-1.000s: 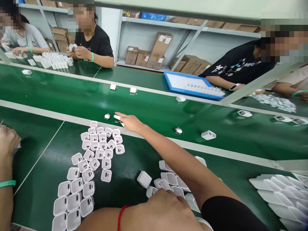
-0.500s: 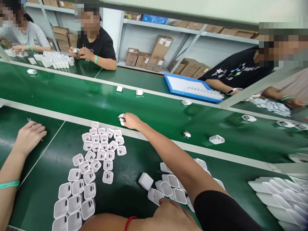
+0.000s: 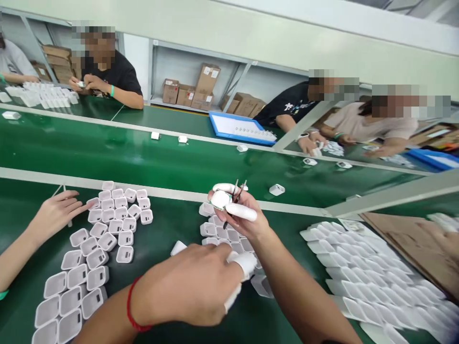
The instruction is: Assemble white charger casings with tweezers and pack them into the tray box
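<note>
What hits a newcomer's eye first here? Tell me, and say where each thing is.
The right hand, in white finger cots, pinches a small white part and tweezers mid-frame. White charger shells lie packed on the green table at left, beside a co-worker's hand.

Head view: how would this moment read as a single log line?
right hand: holds white part and tweezers | left hand: over white casings, grip unclear | co-worker's hand: beside casing cluster

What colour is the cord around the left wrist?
Red; the cord shows best in the head view.
</note>
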`<move>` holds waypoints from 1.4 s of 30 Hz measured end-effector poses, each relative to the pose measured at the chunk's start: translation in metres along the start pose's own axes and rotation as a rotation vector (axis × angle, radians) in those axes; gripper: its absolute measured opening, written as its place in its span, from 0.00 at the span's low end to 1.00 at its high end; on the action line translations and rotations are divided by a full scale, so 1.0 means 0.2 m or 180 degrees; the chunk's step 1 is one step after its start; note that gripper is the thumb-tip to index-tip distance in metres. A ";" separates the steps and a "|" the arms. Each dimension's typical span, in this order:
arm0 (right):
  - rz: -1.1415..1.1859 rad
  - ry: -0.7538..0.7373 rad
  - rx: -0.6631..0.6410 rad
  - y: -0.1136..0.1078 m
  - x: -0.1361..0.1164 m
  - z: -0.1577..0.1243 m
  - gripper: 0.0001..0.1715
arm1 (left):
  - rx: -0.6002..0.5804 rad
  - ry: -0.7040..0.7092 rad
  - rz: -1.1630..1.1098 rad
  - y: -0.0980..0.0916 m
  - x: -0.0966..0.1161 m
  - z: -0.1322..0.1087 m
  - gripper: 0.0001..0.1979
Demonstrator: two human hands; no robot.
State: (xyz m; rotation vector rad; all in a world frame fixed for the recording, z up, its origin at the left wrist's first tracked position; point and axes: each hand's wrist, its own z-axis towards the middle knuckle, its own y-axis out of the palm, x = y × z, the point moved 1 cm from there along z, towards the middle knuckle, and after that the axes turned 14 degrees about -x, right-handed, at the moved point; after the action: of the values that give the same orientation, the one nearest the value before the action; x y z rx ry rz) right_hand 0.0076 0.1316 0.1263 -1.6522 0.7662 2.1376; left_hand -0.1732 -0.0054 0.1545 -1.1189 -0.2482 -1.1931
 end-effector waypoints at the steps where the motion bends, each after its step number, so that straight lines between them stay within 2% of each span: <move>1: 0.0097 -0.0112 0.0043 0.00 -0.01 -0.06 0.23 | -0.0379 0.0058 0.0073 0.11 0.07 0.07 0.04; 2: 0.0165 -0.0222 0.0085 0.00 -0.02 -0.11 0.23 | -0.0889 -0.0092 0.0224 0.19 0.10 0.12 0.04; 3: 0.0208 -0.0330 0.0121 0.00 -0.02 -0.15 0.23 | -0.1161 -0.0176 0.0247 0.23 0.10 0.15 0.05; 4: 0.0228 -0.0436 0.0157 0.00 -0.02 -0.19 0.22 | -0.1296 -0.0267 0.0219 0.25 0.09 0.17 0.07; 5: 0.0226 -0.0535 0.0190 0.00 -0.02 -0.22 0.22 | -0.1280 -0.0329 0.0135 0.26 0.06 0.18 0.11; 7: 0.0181 -0.0744 0.0294 0.00 -0.02 -0.27 0.21 | -0.0985 -0.0323 -0.0087 0.25 -0.01 0.19 0.16; 10: 0.0019 -0.0963 0.0514 -0.01 -0.03 -0.32 0.20 | -0.0745 -0.0261 -0.0190 0.28 -0.09 0.19 0.17; 15: -0.0471 -0.0985 0.0603 -0.02 -0.06 -0.38 0.21 | -0.0417 -0.0185 -0.0347 0.34 -0.15 0.19 0.25; 20: -0.0965 -0.0943 0.0721 -0.02 -0.07 -0.40 0.20 | -0.0090 -0.0173 -0.0403 0.36 -0.20 0.19 0.23; 26: -0.1162 -0.0901 0.0754 -0.02 -0.05 -0.42 0.22 | 0.0156 -0.0299 -0.0327 0.38 -0.22 0.20 0.20; 31: -0.1071 -0.0739 0.0822 -0.01 -0.03 -0.41 0.23 | 0.0576 -0.0474 -0.1005 0.42 -0.22 0.20 0.20; 33: -0.1021 -0.0777 0.0768 0.00 -0.03 -0.41 0.22 | 0.0508 -0.0552 -0.0983 0.42 -0.22 0.21 0.20; 36: -0.1052 -0.0777 0.0802 0.01 -0.03 -0.40 0.21 | 0.0125 -0.0551 -0.0828 0.41 -0.21 0.20 0.24; 40: -0.1089 -0.0778 0.0866 0.01 -0.03 -0.40 0.22 | -0.0482 -0.0470 -0.1881 0.38 -0.22 0.19 0.26; 42: -0.1034 -0.0784 0.0819 0.02 -0.03 -0.40 0.22 | -0.0577 -0.0447 -0.2258 0.38 -0.22 0.19 0.26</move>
State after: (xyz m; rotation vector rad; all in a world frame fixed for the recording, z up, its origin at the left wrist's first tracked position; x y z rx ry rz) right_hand 0.0699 0.0811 0.1184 -1.2564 0.6190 1.8788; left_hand -0.1136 0.0463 0.1007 -1.3230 -0.6967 -1.7868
